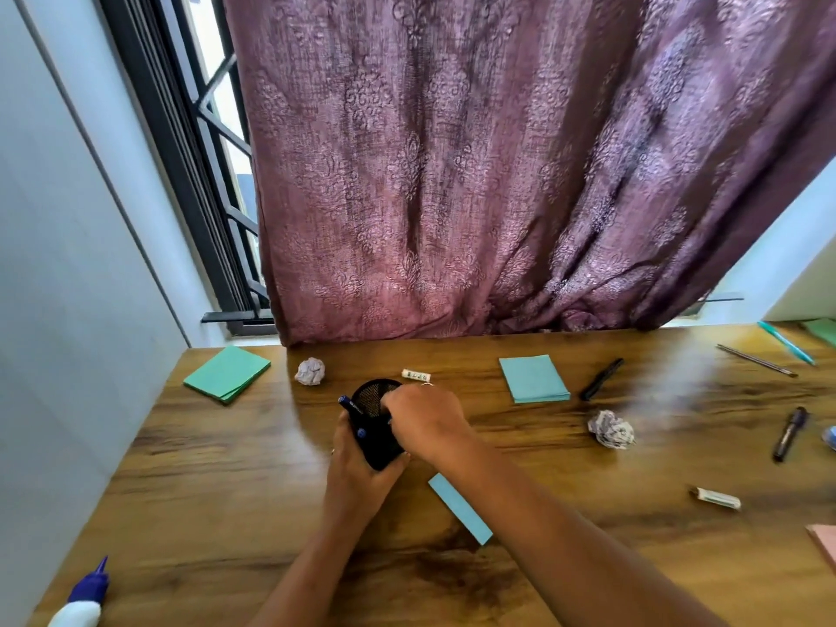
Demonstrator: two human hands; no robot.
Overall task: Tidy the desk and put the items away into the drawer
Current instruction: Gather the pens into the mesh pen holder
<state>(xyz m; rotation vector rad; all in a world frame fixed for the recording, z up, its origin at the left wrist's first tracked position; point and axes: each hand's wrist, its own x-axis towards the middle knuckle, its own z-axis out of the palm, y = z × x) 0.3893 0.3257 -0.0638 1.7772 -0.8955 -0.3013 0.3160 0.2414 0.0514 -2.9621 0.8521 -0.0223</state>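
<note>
A black mesh pen holder (373, 402) is held tilted above the wooden desk (226, 491) near its middle. My left hand (359, 468) wraps around the holder's base from below. A blue pen (350, 407) lies against the holder's left side under the left fingers. My right hand (423, 420) sits at the holder's rim, fingers curled over the opening; whether it holds anything is hidden. No drawer is in view.
On the desk lie a green notepad (226, 373), blue notepads (534, 378) (459, 509), two paper balls (310, 371) (610, 429), a small white tube (415, 375), a second tube (714, 497), black markers (601, 378) (789, 433), pens at far right (785, 341), a glue bottle (83, 599). A purple curtain (497, 174) hangs behind.
</note>
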